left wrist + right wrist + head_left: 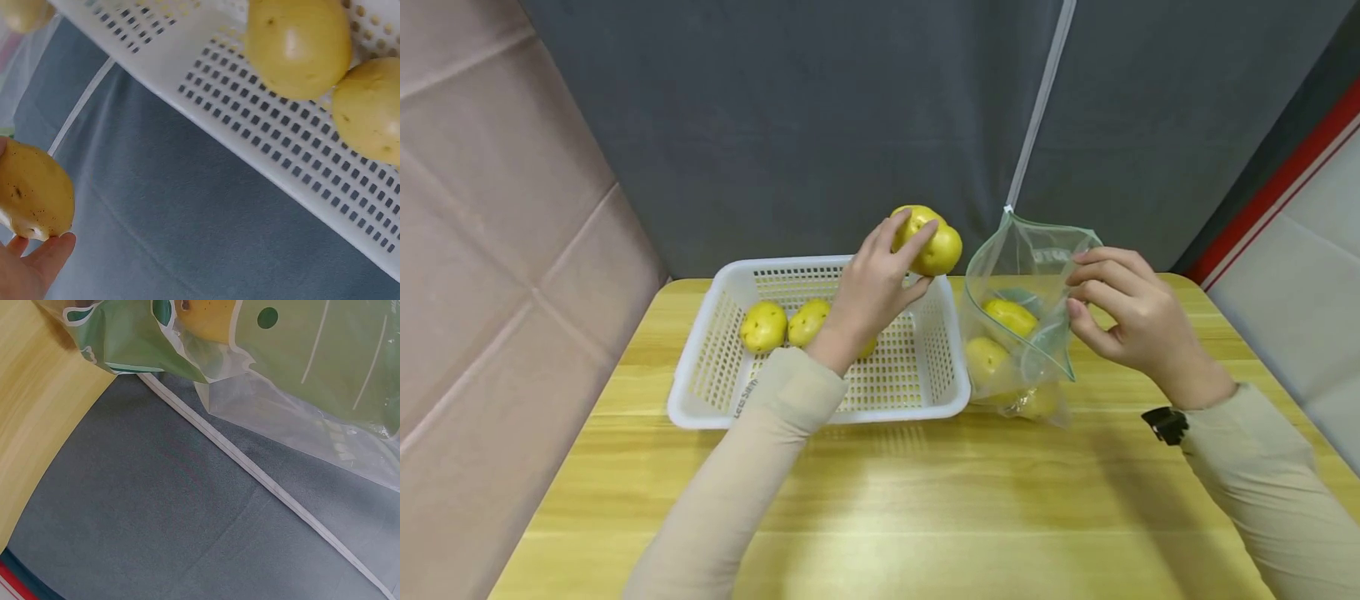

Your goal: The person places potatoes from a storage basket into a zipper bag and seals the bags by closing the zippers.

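My left hand (871, 287) grips a yellow potato (938, 250) above the right end of a white plastic basket (880, 415). The left wrist view shows the fingertips (55, 253) against that potato (34, 190). At the right, my right hand (1135, 321) pinches the rim of a clear zip bag (981, 287) with green printing; its mouth gapes. Several potatoes (987, 360) lie inside the bag. In the right wrist view the bag (300, 431) shows with part of a potato (206, 322), but the hand is out of sight.
More potatoes (763, 327) lie in the basket, one partly hidden behind my left wrist. Basket and bag stand side by side on a wooden table (880, 517). A grey curtain (775, 125) with a pale strip (1041, 104) hangs behind; a pink padded wall (497, 275) is at left.
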The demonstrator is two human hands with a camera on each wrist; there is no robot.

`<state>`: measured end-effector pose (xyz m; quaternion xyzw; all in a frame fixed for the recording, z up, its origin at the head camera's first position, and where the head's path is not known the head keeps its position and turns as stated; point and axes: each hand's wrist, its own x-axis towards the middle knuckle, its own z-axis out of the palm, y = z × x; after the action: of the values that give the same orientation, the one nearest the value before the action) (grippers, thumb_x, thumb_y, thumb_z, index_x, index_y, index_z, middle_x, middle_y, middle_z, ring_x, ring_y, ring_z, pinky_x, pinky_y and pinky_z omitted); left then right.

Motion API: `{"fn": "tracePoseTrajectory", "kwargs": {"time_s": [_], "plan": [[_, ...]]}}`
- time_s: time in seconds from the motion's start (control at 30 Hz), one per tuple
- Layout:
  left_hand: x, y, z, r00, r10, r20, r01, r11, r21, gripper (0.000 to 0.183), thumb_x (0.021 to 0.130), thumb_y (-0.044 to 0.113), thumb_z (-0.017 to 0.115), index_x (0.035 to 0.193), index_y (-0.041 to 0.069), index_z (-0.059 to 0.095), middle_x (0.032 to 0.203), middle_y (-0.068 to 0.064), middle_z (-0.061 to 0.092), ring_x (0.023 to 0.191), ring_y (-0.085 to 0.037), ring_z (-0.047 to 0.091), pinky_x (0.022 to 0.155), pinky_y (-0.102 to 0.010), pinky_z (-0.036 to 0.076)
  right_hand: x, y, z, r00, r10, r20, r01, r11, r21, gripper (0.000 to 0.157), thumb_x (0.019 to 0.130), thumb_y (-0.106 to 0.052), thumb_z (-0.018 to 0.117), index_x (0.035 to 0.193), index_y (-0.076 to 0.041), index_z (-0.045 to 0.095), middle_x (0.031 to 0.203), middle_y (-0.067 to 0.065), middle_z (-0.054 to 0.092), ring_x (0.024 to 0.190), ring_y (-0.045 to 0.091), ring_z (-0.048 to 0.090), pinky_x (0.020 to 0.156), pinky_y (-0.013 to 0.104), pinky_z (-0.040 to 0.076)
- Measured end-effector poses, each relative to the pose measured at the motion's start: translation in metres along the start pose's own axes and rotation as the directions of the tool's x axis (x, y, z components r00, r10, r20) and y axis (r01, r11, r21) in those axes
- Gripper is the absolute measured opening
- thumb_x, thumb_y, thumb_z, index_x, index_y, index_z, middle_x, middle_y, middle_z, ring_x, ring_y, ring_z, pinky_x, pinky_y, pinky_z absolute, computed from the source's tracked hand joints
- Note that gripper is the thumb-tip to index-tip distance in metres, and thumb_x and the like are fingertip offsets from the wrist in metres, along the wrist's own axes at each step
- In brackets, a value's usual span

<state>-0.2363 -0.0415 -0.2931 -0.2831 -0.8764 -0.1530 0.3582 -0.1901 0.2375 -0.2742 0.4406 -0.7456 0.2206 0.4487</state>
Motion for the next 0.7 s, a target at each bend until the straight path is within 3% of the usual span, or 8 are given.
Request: {"fn": "tracePoseTrajectory", "kwargs": {"time_s": [0.2, 0.43, 0.7], "plan": [[0.005, 0.005, -0.008, 0.998, -0.016, -0.055, 0.015, 1.0, -0.028, 0.056, 0.082, 0.031, 0.074, 0.132, 0.019, 0.054, 0.138, -0.015, 0.05, 0.12, -0.032, 0.057, 0.076, -0.041, 0.06, 0.0, 0.0, 0.001, 1.0, 0.004, 0.004, -0.004, 1.0, 0.001, 0.051, 0.098, -0.031, 0.046, 0.063, 0.004, 0.059, 0.072, 0.02, 0.061, 0.087, 0.039, 0.056, 0.108, 0.017, 0.038], [0.009, 0.016, -0.018, 0.997, 0.009, -0.082, -0.017, 0.996, -0.09, 0.058, 0.082, 0.028, 0.074, 0.134, 0.017, 0.052, 0.14, -0.016, 0.047, 0.122, -0.032, 0.056, 0.083, -0.038, 0.059, 0.0, 0.0, 0.002, 1.0, 0.001, -0.003, -0.001, 1.0, 0.009, 0.051, 0.098, -0.031, 0.046, 0.064, 0.005, 0.06, 0.071, 0.02, 0.061, 0.086, 0.04, 0.056, 0.108, 0.017, 0.038], [0.01, 0.029, -0.02, 0.993, 0.067, -0.094, -0.075, 0.993, -0.088, 0.055, 0.084, 0.032, 0.072, 0.134, 0.019, 0.053, 0.14, -0.015, 0.047, 0.124, -0.03, 0.055, 0.092, -0.036, 0.056, -0.001, 0.001, 0.003, 1.0, -0.001, 0.0, 0.001, 1.0, 0.006, 0.051, 0.098, -0.031, 0.046, 0.064, 0.004, 0.06, 0.072, 0.02, 0.061, 0.087, 0.039, 0.056, 0.108, 0.016, 0.037]]}}
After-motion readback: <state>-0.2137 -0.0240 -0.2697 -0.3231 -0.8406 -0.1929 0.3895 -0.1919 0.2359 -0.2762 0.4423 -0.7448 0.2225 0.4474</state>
